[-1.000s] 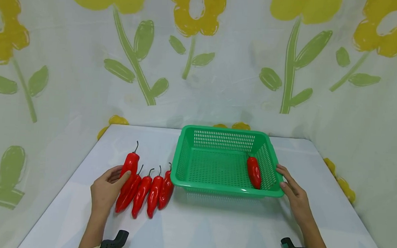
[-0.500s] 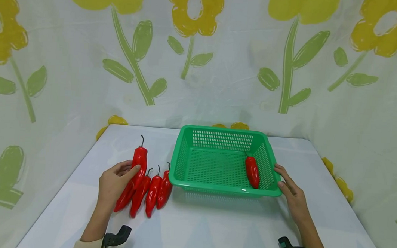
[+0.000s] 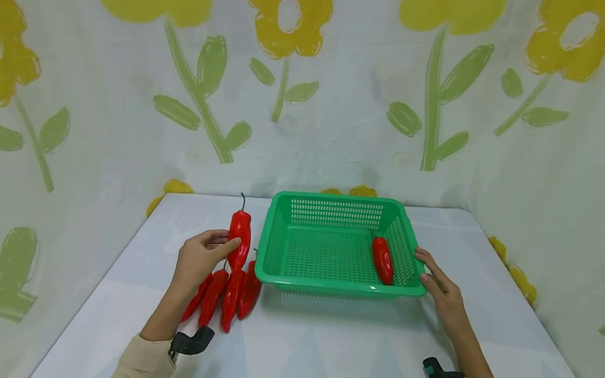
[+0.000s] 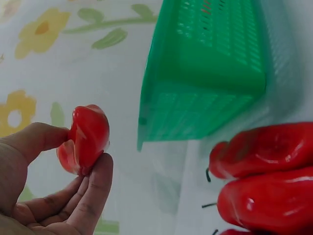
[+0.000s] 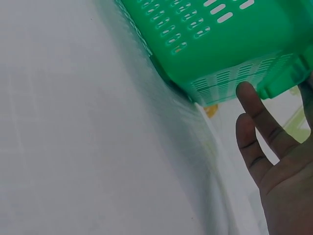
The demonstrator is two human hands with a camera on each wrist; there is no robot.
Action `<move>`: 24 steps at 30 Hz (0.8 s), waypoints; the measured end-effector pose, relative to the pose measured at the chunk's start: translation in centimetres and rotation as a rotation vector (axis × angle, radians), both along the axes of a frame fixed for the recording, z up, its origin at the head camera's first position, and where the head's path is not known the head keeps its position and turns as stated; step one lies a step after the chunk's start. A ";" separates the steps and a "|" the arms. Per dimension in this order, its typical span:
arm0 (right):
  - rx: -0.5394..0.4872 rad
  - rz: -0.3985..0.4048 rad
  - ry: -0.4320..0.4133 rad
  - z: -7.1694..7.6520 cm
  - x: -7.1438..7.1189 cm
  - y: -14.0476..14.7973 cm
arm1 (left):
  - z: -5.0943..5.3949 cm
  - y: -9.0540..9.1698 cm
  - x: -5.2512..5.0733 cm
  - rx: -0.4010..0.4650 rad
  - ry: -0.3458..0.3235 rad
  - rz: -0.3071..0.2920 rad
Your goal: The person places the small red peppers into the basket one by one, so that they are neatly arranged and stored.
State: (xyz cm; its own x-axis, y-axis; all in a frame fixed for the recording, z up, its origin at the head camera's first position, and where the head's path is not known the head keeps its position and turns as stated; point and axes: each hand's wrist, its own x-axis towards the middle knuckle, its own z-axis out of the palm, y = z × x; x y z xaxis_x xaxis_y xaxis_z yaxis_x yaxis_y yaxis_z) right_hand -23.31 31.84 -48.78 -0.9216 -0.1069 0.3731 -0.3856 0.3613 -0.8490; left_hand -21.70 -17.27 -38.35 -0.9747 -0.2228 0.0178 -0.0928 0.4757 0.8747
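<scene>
My left hand (image 3: 199, 256) pinches a red chili pepper (image 3: 239, 240) between thumb and fingers, stem upward, left of the green basket (image 3: 328, 285). In the left wrist view, the held pepper (image 4: 90, 138) appears apart from the basket wall (image 4: 195, 110). Below it, several red peppers (image 3: 232, 299) lie side by side on the table. One more pepper (image 3: 382, 260) lies inside the basket, towards its right end. My right hand (image 3: 446, 296) touches the basket's right rim. In the right wrist view, two fingers (image 5: 264, 120) extend fairly straight beside the basket; the other fingertips are hidden.
A white table (image 3: 335, 350) carries the basket and peppers. Behind and at the sides hangs a pale cloth (image 3: 335, 145) printed with yellow flowers. Black straps with camera mounts (image 3: 192, 341) sit on both wrists.
My left hand has lifted the pepper off the row and moved it right and farther away, towards the basket. The right hand stays at the basket's rim; the view has shifted slightly.
</scene>
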 end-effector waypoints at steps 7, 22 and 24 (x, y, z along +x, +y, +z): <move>-0.016 0.006 -0.028 0.0 0.0 -0.2 | 1.0 2.1 -1.9 0.013 -0.034 -0.080; 0.002 -0.019 -0.037 0.2 0.0 -0.1 | 3.7 7.8 -5.6 0.223 -0.162 -0.287; 0.002 -0.017 -0.045 0.3 0.0 -0.1 | 3.9 8.3 -6.2 0.239 -0.188 -0.306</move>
